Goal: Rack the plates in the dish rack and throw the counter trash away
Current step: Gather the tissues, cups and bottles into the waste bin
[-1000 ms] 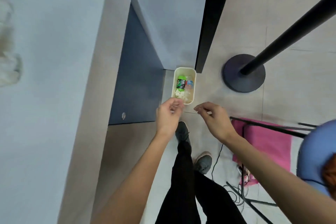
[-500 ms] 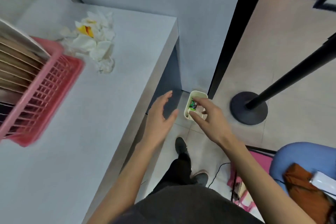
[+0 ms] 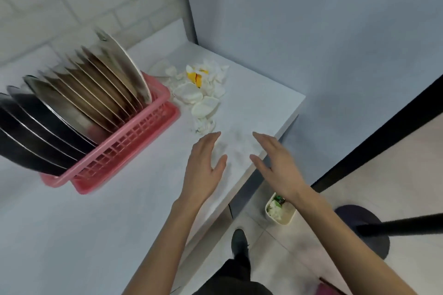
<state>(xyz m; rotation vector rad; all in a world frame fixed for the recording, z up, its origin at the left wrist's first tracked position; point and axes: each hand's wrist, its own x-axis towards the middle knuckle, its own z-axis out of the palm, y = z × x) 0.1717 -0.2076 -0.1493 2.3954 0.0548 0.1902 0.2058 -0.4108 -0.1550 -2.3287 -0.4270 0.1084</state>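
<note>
Several plates [image 3: 79, 100] stand on edge in a pink dish rack [image 3: 134, 136] on the left of the white counter [image 3: 84, 223]. A pile of crumpled white trash with a yellow scrap [image 3: 200, 90] lies near the counter's back right corner. My left hand [image 3: 203, 167] and my right hand [image 3: 275, 165] hover over the counter's right part, palms facing each other, fingers straight, both empty. They are a short way in front of the trash pile. A small cream bin [image 3: 279, 209] with trash in it stands on the floor below the counter's edge, partly behind my right forearm.
A grey wall [image 3: 311, 31] rises behind the counter's right end. A black post with a round base [image 3: 366, 230] stands on the tiled floor at right. My dark shoe [image 3: 239, 243] is below the counter edge.
The view swung up from the floor bin to the counter. Both hands rose from over the bin and now hover open above the counter near the trash pile.
</note>
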